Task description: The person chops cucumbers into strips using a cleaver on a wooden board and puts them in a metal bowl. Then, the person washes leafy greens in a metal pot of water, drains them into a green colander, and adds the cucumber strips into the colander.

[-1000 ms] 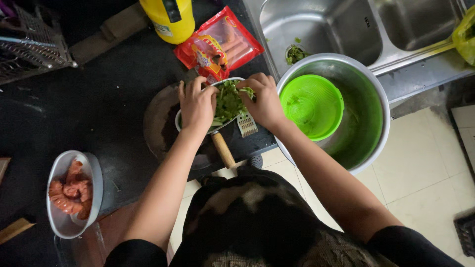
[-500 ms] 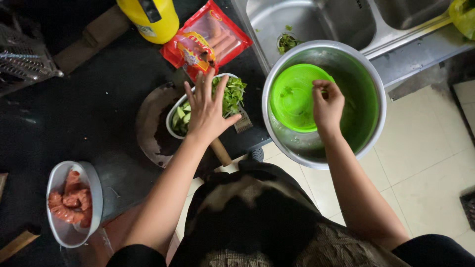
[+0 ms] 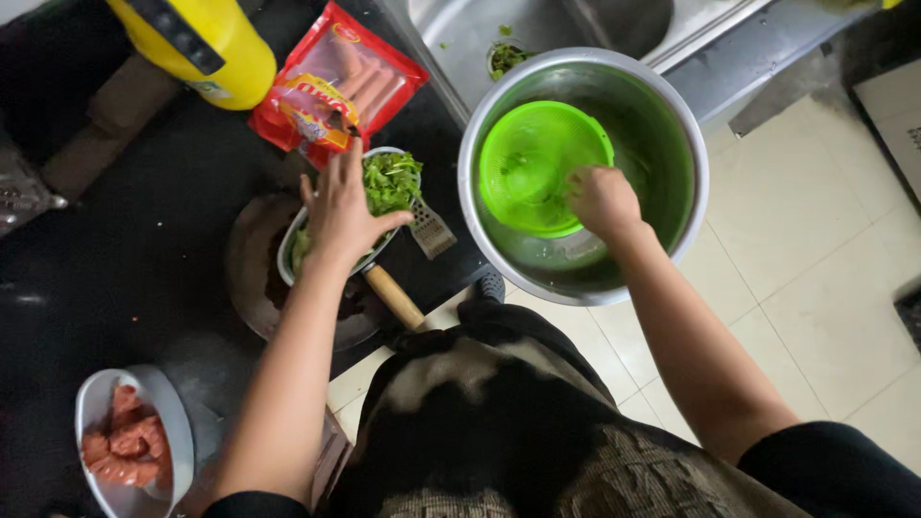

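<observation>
We wear a dark top with short black sleeves, bare forearms below them, and a black-and-cream patterned garment with woven brownish fabric lower down.

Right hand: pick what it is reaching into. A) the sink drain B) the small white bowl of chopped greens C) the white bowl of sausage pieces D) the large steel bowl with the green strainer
D: the right hand is down inside the large steel bowl, at the edge of the green strainer, while the left hand rests over the bowl of greens.
</observation>
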